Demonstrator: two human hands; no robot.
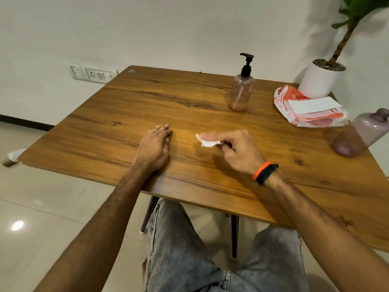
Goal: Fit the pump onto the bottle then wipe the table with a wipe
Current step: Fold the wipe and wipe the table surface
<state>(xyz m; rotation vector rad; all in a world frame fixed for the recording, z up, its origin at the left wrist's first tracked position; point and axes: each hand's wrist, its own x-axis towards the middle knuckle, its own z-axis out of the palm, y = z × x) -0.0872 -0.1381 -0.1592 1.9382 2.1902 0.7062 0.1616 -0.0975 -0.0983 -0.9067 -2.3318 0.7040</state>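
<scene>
A clear pinkish bottle [241,92] stands upright at the back of the wooden table [126,110], with a black pump [246,64] on its neck. My right hand [235,151] presses a small white wipe [207,142] against the tabletop near the middle, fingers stretched over it. My left hand [154,148] lies flat on the table to the left of the wipe, palm down, holding nothing.
An orange and white wipes pack [309,107] lies at the right. A purple bottle [362,133] lies on its side by the right edge. A white plant pot [321,80] stands at the back right corner. My knees sit under the near edge.
</scene>
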